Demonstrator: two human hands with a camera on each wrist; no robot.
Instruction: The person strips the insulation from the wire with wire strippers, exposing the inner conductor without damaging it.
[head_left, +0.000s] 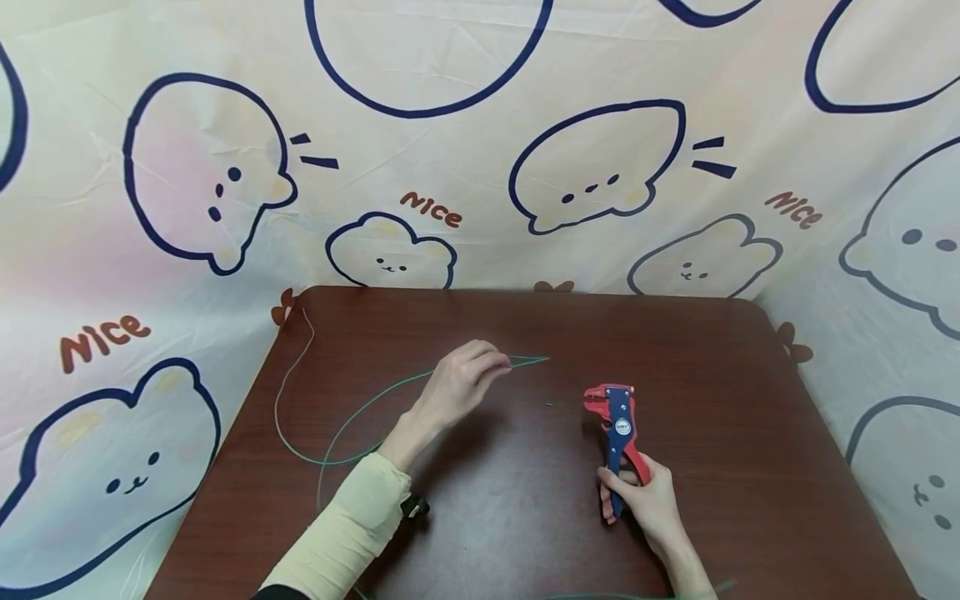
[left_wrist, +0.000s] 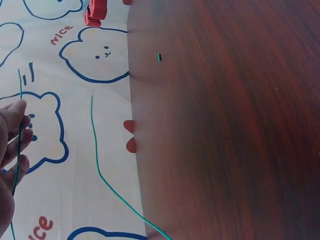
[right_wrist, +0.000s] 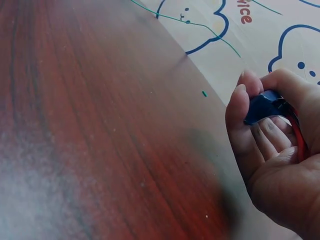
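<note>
My left hand (head_left: 459,385) is held over the middle of the table, pinching a thin green wire (head_left: 390,389) between thumb and fingers. In the left wrist view, the end of the wire (left_wrist: 20,82) sticks up past the fingertips, and another stretch stands beside it. My right hand (head_left: 651,502) grips the handles of a red and blue wire stripper (head_left: 619,408), its head pointing away from me. The right wrist view shows just the blue handle end (right_wrist: 264,107) inside the curled fingers. A tiny green snippet (head_left: 550,404) lies on the table between both hands.
The dark brown wooden table (head_left: 697,375) is bordered at the back and sides by a printed cloth (head_left: 480,158). Wire loops across the table's left part, its pale far end near the back left corner. More green wire (head_left: 600,596) shows at the front edge.
</note>
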